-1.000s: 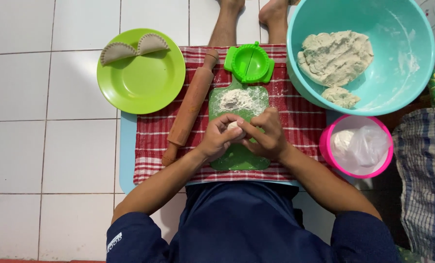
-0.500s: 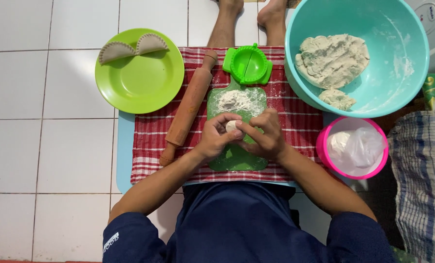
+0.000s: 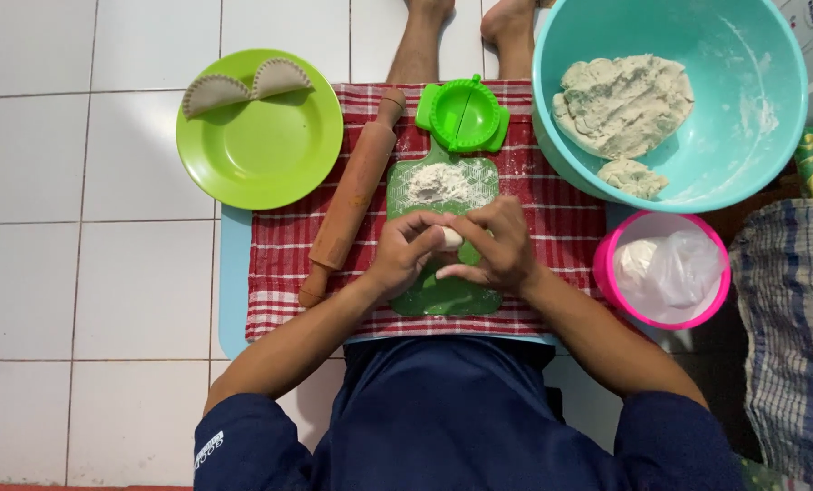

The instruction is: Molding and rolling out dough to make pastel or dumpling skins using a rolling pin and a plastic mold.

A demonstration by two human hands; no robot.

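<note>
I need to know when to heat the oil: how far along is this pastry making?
Early on. Two folded, crimped pastries lie on the green plate. The left hand and right hand are shaping a small dough ball over the green board. Much dough remains in the teal bowl, and the green press sits open and empty beside the rolling pin.

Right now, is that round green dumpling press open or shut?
Open. The green dumpling press lies flat, both halves spread into a full circle with the hinge line across the middle, nothing inside.
</note>
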